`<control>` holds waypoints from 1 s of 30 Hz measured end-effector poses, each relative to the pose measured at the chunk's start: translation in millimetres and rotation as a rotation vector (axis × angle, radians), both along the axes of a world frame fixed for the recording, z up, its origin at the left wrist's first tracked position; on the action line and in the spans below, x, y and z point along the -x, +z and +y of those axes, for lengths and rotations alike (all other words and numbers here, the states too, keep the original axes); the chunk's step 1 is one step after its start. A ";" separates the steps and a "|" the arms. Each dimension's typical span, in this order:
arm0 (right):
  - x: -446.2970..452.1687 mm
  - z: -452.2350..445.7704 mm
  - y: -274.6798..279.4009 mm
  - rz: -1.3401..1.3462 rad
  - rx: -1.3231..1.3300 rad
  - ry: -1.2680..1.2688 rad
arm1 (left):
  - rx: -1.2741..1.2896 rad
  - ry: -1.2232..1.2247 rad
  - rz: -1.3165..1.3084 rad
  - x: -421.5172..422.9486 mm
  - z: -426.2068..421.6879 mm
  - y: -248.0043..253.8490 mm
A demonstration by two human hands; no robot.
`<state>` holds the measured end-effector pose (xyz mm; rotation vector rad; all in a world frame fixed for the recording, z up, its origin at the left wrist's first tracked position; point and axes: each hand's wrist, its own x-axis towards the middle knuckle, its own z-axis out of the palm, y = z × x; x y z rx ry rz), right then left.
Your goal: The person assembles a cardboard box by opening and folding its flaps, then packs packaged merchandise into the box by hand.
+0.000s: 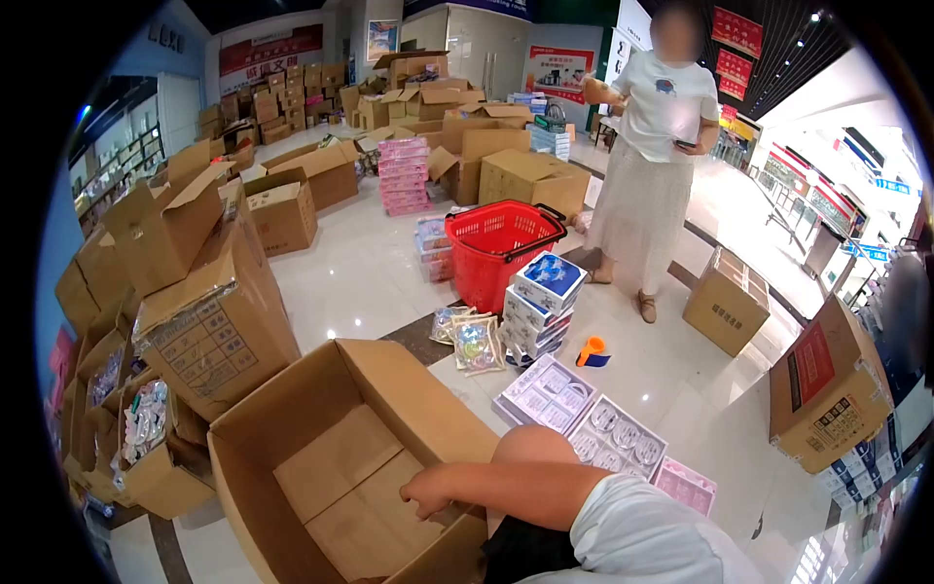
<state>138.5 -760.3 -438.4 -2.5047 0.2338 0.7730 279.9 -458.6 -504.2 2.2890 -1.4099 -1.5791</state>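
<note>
My right hand [428,491] reaches in from the right over a large open cardboard box [365,365]. Its fingers are loosely bent and apart, and nothing shows in them. Inside the box I see only its bare cardboard bottom. Whether my fingertips touch the box is unclear. Beside my forearm lie a purple boxed set [547,392], a white boxed set [615,438] with round pieces, and a pink boxed set [686,484]. My left hand is out of view.
A red basket [491,255] stands ahead, beside stacked blue-and-white boxes [537,311] and an orange tape dispenser [591,348]. A person [657,136] stands beyond, holding a phone. Taped cartons [219,311] crowd the left; more cartons [728,302] sit right.
</note>
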 end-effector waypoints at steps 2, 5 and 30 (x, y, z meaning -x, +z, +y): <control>-0.8 -0.6 -3.3 -0.010 0.014 0.012 | 0.002 -0.002 0.026 -5.3 3.8 -17.1; -1.1 -0.9 -4.3 -0.002 0.012 -0.002 | 0.021 -0.041 -0.020 -5.0 3.1 -16.1; -5.3 5.5 -2.0 0.029 0.034 0.050 | 0.034 -0.010 -0.039 -2.4 8.6 -16.5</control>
